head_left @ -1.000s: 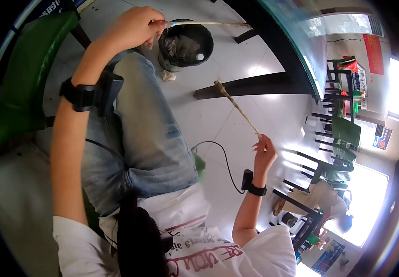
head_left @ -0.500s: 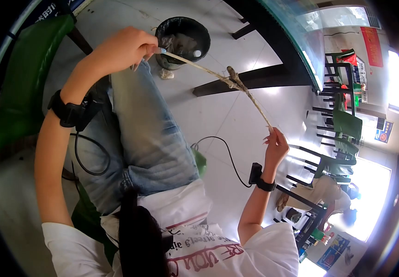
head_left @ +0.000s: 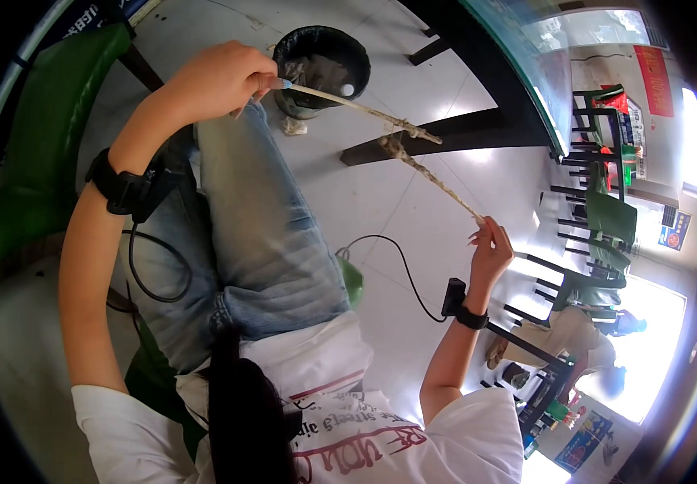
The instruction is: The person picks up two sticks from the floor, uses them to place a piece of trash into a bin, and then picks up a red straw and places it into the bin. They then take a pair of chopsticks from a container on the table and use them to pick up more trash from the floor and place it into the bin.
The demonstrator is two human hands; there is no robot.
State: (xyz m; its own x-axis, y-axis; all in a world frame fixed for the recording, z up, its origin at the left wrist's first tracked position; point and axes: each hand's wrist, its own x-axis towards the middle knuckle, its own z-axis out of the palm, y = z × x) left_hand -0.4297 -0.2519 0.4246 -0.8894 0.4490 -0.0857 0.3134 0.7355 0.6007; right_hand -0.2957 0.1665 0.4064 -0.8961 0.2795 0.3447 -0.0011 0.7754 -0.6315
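Pinched in the fingers of my left hand (head_left: 223, 81) is a thin pale stick (head_left: 340, 100), slanting down to the right. Brownish, ragged stuff clings to its far end. My right hand (head_left: 492, 250) holds a second thin stick (head_left: 444, 187) by its end, pointing up to the left. A brown, lumpy clump (head_left: 393, 147) coats that stick's tip. Both coated tips are close to each other in mid-air, with a strand of the stuff showing between them. I cannot tell what the coating is.
Below the left stick stands a black bucket (head_left: 362, 52) with greyish waste inside, and a crumpled scrap (head_left: 294, 127) beside it. A dark-framed glass table (head_left: 518, 73) is at upper right. Black cables run from both wrist devices. Green chairs (head_left: 611, 218) and another person (head_left: 570, 339) are farther right.
The two coated tips, crossed and touching before, have come apart: the left stick's tip now points right above the other. My right hand has shifted slightly right.
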